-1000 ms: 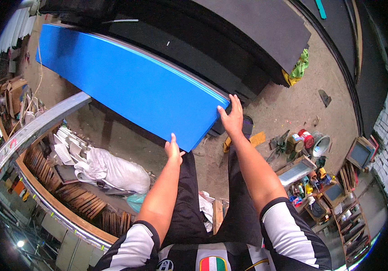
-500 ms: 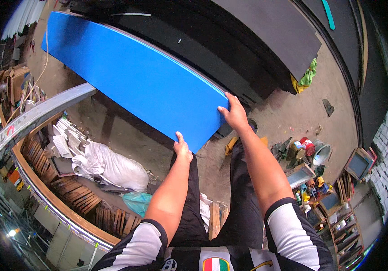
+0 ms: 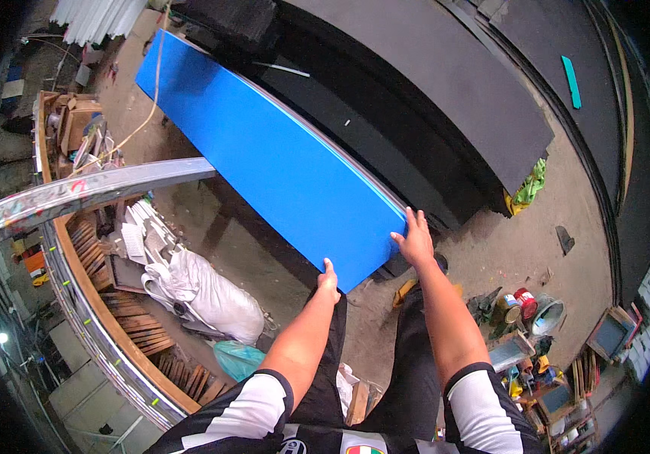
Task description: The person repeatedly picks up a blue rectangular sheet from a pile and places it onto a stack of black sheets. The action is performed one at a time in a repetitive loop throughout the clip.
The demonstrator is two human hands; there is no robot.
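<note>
A long blue sheet [image 3: 283,178] with a smooth face stretches from the far left down to my hands, and several edges show along its far right side, like a stack. My left hand [image 3: 328,282] holds its near left edge, thumb on top and the fingers hidden beneath. At the near right corner my right hand [image 3: 416,244] grips the sheet's end, its thumb over the blue face and its fingers along the outer edge. Both forearms reach forward.
Dark stacked sheets [image 3: 446,83] lie beyond the blue one. A metal beam [image 3: 98,184] runs in from the left to its edge. A white sack [image 3: 211,295] and wooden frames [image 3: 135,321] are at left; paint cans [image 3: 524,303] stand at right on the concrete floor.
The whole view has shifted, so the blue sheet and surroundings sit lower and further right in the picture. Both hands keep their places on the sheet's near end.
</note>
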